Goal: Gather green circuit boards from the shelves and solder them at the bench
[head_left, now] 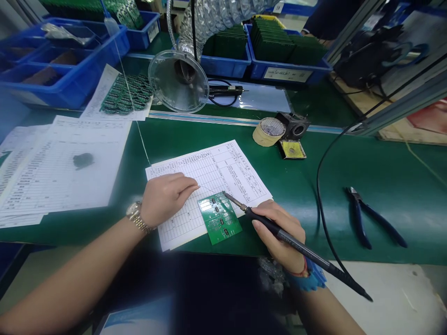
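My left hand [171, 196] is closed in a pinch above the printed sheets [186, 218]. A thin solder wire [139, 132] runs down to it from above; a tiny bit shows at the fingertips, the rest is hidden by the hand. In my right hand [279, 228] is a black soldering iron [296, 244], gripped like a pen. Its tip is at the upper edge of a green circuit board [228, 228]; whether they touch I cannot tell. The board lies tilted on the sheets, overhanging their lower edge, with several small dark parts in a row.
Blue-handled cutters [359, 218] lie at right. A tape roll [268, 131] and iron stand [295, 126] with yellow sponge sit behind. A fume hose funnel [179, 81] hangs above. Papers [70, 163], small boards [125, 93] and blue bins [87, 70] are left; the iron's cord [319, 186] arcs at right.
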Action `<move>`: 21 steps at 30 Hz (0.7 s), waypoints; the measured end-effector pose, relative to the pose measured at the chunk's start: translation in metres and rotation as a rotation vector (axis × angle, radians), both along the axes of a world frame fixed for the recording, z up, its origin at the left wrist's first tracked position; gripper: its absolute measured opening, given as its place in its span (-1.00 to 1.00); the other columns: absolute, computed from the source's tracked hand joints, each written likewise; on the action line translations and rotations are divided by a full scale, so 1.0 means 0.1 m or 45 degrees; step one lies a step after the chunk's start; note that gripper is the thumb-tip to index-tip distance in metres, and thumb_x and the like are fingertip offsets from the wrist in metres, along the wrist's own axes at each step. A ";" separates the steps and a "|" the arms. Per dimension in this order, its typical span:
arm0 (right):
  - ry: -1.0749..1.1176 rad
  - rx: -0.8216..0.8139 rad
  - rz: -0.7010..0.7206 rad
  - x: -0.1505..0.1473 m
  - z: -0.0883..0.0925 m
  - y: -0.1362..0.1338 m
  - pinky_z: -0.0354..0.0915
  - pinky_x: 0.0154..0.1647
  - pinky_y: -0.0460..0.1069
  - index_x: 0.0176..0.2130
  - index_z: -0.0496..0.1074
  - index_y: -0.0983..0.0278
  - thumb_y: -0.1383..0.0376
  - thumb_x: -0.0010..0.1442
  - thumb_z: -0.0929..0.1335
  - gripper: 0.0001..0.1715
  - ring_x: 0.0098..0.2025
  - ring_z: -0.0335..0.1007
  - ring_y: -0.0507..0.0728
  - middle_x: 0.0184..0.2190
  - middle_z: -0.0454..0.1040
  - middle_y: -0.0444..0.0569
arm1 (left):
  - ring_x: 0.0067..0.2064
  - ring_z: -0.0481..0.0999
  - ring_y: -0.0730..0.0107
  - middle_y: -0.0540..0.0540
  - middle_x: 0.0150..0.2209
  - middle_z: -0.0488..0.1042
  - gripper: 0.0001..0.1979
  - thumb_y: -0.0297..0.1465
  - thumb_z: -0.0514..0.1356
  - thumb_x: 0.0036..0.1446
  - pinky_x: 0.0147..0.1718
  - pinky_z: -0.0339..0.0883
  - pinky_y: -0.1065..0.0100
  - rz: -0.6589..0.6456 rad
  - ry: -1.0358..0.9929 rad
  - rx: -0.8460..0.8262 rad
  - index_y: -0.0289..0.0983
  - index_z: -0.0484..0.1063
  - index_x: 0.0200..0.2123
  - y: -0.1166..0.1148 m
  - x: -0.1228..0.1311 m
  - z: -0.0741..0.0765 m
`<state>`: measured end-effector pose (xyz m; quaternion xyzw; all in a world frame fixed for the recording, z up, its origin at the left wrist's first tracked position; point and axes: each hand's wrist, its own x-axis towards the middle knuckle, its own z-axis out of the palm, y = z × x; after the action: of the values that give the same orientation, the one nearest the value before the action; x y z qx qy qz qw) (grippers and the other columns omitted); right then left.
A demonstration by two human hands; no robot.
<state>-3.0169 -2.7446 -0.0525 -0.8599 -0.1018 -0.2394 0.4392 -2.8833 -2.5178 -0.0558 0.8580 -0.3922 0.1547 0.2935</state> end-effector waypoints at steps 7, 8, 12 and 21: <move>-0.118 -0.027 0.059 0.12 -0.08 0.00 0.24 -0.41 0.05 -0.25 0.41 0.26 0.52 -0.05 0.32 -0.69 -0.42 0.29 0.11 -0.47 0.37 -0.04 | -0.55 0.24 0.54 0.06 -0.61 0.22 -0.90 -0.38 0.17 -0.01 -0.56 0.14 0.47 -0.097 0.524 -0.086 -0.26 0.47 -0.47 -0.18 0.21 -0.03; -0.107 -0.031 0.066 0.12 -0.09 -0.01 0.24 -0.41 0.05 -0.25 0.40 0.26 0.52 -0.05 0.32 -0.69 -0.41 0.29 0.11 -0.47 0.38 -0.03 | -0.54 0.24 0.54 0.06 -0.60 0.22 -0.90 -0.38 0.17 -0.01 -0.56 0.14 0.47 -0.107 0.589 -0.107 -0.26 0.47 -0.47 -0.19 0.22 -0.07; -0.036 -0.014 0.077 0.11 -0.11 -0.03 0.25 -0.40 0.05 -0.26 0.40 0.26 0.51 -0.03 0.32 -0.70 -0.42 0.29 0.10 -0.47 0.38 -0.04 | -0.53 0.22 0.54 0.05 -0.58 0.22 -0.91 -0.38 0.18 -0.02 -0.56 0.12 0.47 -0.113 0.703 -0.141 -0.27 0.46 -0.46 -0.17 0.22 -0.16; 0.048 0.005 0.087 0.16 -0.12 0.00 0.29 -0.40 0.04 -0.26 0.40 0.24 0.49 0.00 0.32 -0.73 -0.40 0.33 0.10 -0.45 0.41 -0.04 | -0.53 0.22 0.54 0.05 -0.58 0.23 -0.91 -0.37 0.18 -0.02 -0.56 0.13 0.46 -0.118 0.701 -0.160 -0.26 0.46 -0.46 -0.18 0.21 -0.18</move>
<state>-3.0012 -2.7445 -0.0646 -0.8594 -0.1223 -0.2081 0.4507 -2.8620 -2.5357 -0.0735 0.8290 -0.3262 -0.0738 0.4482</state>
